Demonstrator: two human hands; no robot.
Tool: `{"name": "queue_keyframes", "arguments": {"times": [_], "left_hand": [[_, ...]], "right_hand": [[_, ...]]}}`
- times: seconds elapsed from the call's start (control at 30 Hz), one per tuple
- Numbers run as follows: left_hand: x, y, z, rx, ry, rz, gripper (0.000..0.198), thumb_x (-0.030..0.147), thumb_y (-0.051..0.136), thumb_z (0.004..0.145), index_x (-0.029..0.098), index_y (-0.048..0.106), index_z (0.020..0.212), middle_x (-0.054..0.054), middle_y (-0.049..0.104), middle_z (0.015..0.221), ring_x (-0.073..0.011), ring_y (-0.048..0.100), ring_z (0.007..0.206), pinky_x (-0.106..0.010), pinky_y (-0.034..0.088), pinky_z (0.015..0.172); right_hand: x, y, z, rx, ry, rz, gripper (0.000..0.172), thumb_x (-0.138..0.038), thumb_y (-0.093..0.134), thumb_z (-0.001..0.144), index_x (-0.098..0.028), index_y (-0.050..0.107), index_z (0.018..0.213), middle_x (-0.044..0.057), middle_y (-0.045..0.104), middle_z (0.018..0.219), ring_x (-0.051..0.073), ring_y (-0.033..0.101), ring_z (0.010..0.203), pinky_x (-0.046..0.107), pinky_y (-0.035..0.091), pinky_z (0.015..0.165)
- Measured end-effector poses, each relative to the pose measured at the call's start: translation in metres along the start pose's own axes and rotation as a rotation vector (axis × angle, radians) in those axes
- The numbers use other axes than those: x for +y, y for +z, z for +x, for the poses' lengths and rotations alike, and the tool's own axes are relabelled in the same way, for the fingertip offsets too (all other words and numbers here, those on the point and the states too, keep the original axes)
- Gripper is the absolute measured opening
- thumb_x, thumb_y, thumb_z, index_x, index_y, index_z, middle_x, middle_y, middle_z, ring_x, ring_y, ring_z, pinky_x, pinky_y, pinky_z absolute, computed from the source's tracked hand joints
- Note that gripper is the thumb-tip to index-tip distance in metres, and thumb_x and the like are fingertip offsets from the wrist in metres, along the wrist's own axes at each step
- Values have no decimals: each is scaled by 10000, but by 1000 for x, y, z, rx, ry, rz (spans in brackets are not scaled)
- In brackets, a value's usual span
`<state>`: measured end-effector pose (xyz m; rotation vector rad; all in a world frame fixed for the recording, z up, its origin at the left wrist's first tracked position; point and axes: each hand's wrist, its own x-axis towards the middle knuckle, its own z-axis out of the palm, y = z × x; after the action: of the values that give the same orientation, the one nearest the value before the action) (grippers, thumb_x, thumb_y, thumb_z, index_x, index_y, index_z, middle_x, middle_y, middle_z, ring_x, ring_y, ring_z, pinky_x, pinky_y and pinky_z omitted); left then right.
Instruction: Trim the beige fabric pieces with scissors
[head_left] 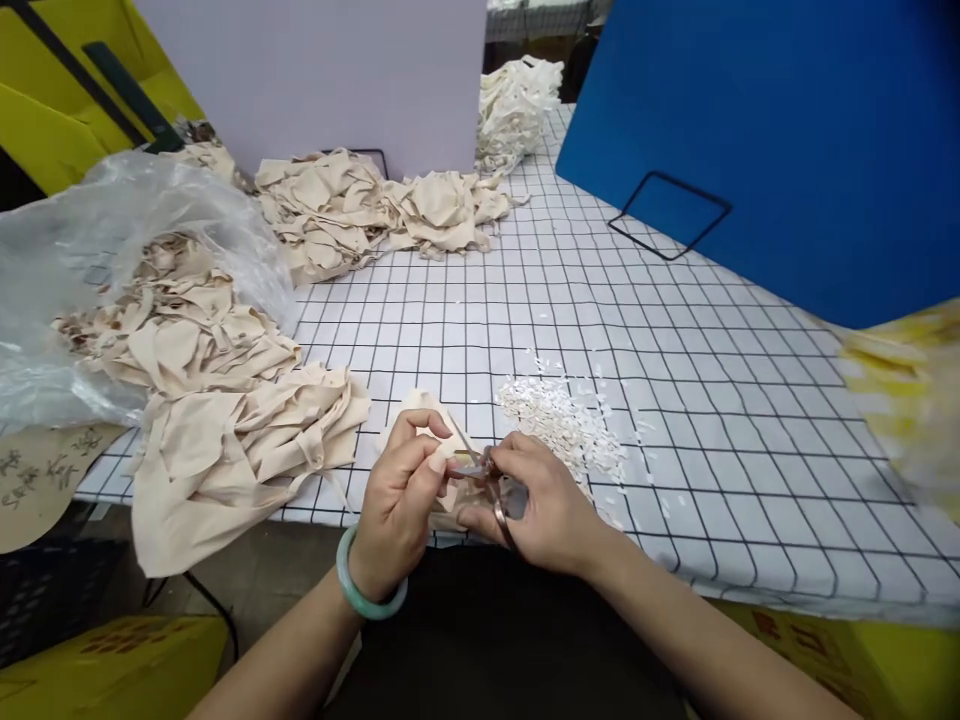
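My left hand [411,480] pinches a piece of beige fabric [418,405] close to the table's front edge, with a green bangle [358,585] round that wrist. In my right hand [544,500] are scissors [498,490], fingers at the handles. Their blades point left, up against the cloth by my left fingertips. Part of the fabric hangs below the hands, partly hidden by them. A scatter of small white snippets [559,415] lies on the table just beyond my right hand.
Beige fabric pieces [247,430] spill from a clear plastic bag [217,220] on the left. More beige cloth [322,210] lies at the back, before a pale panel [337,80]. A blue board [765,130] stands right, and a white pile [517,110] sits far back on the checked tablecloth [675,370].
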<state>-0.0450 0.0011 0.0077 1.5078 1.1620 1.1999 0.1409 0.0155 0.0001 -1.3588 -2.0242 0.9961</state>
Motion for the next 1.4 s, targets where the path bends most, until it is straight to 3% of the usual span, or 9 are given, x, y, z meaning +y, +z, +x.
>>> {"name": "queue_keyframes", "arguments": {"times": [0.2, 0.43, 0.67, 0.97, 1.3, 1.4], "left_hand": [[2, 11, 5, -96, 119, 106, 322, 208, 380, 1008, 184, 584, 761, -92, 496, 1004, -233, 483, 1073, -350, 471, 884], [0, 15, 5, -110, 152, 140, 300, 205, 384, 1012, 188, 581, 786, -88, 488, 968, -228, 483, 1060, -346, 470, 870], [-2, 16, 3, -113, 165, 159, 300, 263, 393, 1023, 194, 612, 830, -101, 541, 903, -254, 492, 1072, -388, 473, 871], [0, 20, 7, -163, 222, 112, 272, 140, 394, 1005, 201, 537, 782, -57, 514, 771, -233, 458, 1068, -370, 440, 879], [-7, 47, 20, -299, 209, 118, 265, 168, 401, 1006, 189, 554, 791, -68, 514, 817, -233, 476, 1086, -332, 462, 860], [-7, 32, 20, -342, 154, 132, 283, 183, 382, 1011, 183, 558, 789, -83, 549, 905, -221, 530, 1032, -329, 484, 843]], "right_hand": [[3, 0, -11, 50, -78, -16, 511, -666, 701, 757, -206, 549, 595, 9, 527, 612, 154, 483, 594, 312, 419, 635], [4, -2, -13, 70, -85, -9, 555, -677, 678, 775, -205, 483, 555, -7, 491, 563, 132, 447, 554, 299, 388, 623], [4, -1, -11, 42, -59, -2, 543, -674, 701, 757, -211, 503, 555, -3, 508, 572, 138, 461, 558, 296, 397, 620], [10, 0, -15, 54, -10, 29, 575, -683, 652, 798, -203, 494, 525, -16, 467, 528, 121, 430, 524, 274, 376, 589], [32, -2, -34, 157, 242, -24, 643, -757, 598, 788, -207, 446, 492, -3, 458, 520, 143, 465, 543, 272, 362, 547], [39, -24, -33, 142, 383, -41, 650, -804, 553, 777, -212, 467, 521, 7, 513, 532, 153, 491, 527, 274, 360, 504]]}}
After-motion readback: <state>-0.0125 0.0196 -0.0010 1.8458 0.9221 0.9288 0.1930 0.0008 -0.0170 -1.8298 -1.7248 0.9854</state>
